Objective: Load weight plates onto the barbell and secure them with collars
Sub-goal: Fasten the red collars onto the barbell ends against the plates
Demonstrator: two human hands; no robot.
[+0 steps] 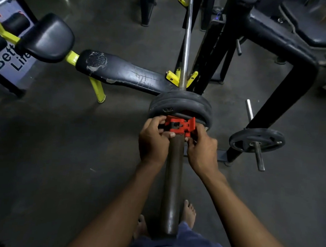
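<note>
The barbell runs away from me, its dark sleeve pointing at my body. Black rubber weight plates sit on the sleeve near the rack's yellow hooks. A red clamp collar is around the sleeve, right against the outer plate. My left hand grips the collar's left side, fingers curled over it. My right hand pinches the collar's right side and its lever. The collar's lower half is hidden by my fingers.
A worn black bench with yellow legs lies to the left. The black rack upright stands just right of the bar. A spare plate hangs on a storage peg at right. My bare feet stand under the sleeve.
</note>
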